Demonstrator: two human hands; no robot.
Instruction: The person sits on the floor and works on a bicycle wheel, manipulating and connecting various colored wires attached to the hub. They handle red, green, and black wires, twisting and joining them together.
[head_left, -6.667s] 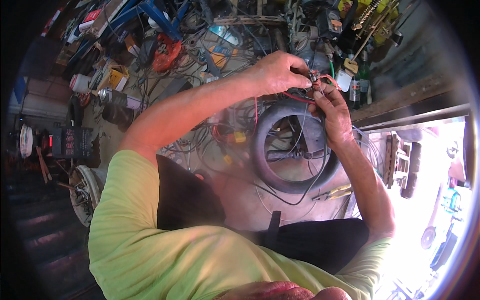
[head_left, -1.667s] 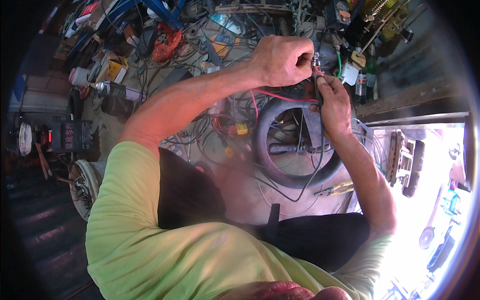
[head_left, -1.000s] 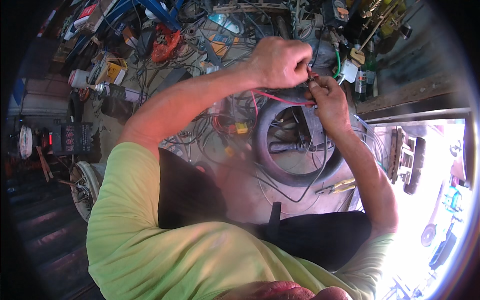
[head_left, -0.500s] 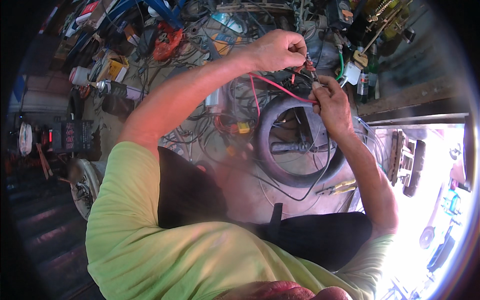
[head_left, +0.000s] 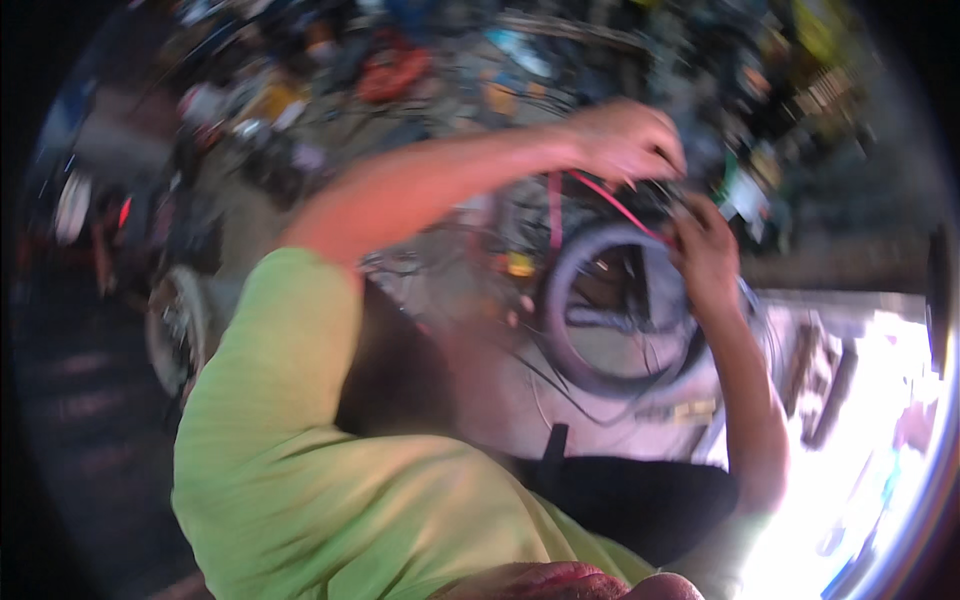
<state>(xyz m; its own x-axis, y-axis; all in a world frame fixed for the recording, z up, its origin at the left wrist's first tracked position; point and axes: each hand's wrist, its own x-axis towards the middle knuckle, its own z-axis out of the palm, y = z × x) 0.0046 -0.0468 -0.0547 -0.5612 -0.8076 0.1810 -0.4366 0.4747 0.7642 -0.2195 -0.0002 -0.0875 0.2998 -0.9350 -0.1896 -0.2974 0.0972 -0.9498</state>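
Note:
The picture is smeared by motion. My left hand (head_left: 625,140) reaches across to the upper right, its fingers curled in a pinch; what they hold is too blurred to make out. My right hand (head_left: 707,250) is just below and to the right of it, closed around the end of a red cable (head_left: 618,203). That cable loops down from beneath my left forearm. Dark, thin strands show between the two hands. Behind and below my right hand, a black tire or inner tube (head_left: 568,350) lies on the floor.
Yellow-handled pliers (head_left: 692,411) lie below the tire, blurred. A tangle of wires and parts covers the floor ahead, with a red-orange bundle (head_left: 393,68) and a small yellow piece (head_left: 520,264). A wheel (head_left: 180,325) stands at left. Bright light floods the right side.
The view has shifted, so the surroundings sit further right and lower, and it has become blurred. Both hands remain close together, the right still on the red cable.

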